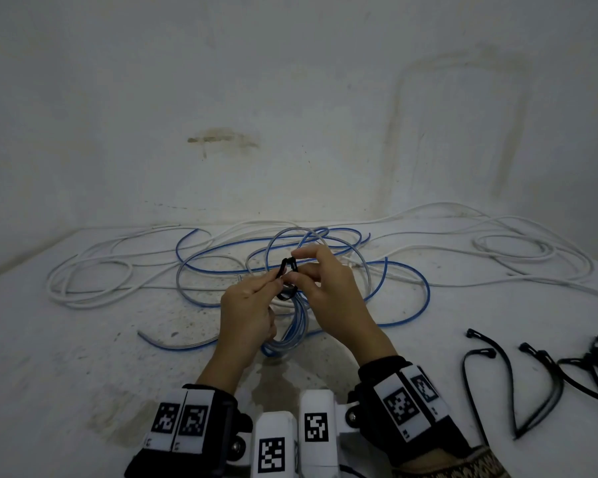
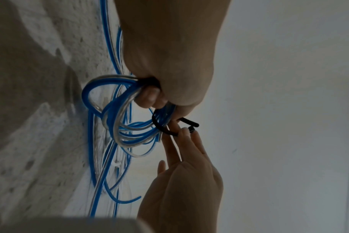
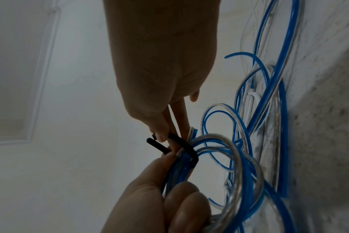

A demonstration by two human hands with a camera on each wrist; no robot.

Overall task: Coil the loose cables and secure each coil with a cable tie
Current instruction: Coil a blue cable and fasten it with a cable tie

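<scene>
While the left hand (image 1: 247,310) grips the blue coil (image 1: 290,327), the right hand (image 1: 325,291) pinches the black cable tie (image 1: 288,270) looped around it. Loose cables (image 1: 94,270) lie beyond both hands. Next move, likely: thread tail through head, then tighten.

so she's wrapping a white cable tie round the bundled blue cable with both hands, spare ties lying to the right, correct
Not quite: the cable tie is black, not white, as the right wrist view shows. The rest holds: left hand and right hand work it round the blue cable, with spare ties lying to the right.
</scene>
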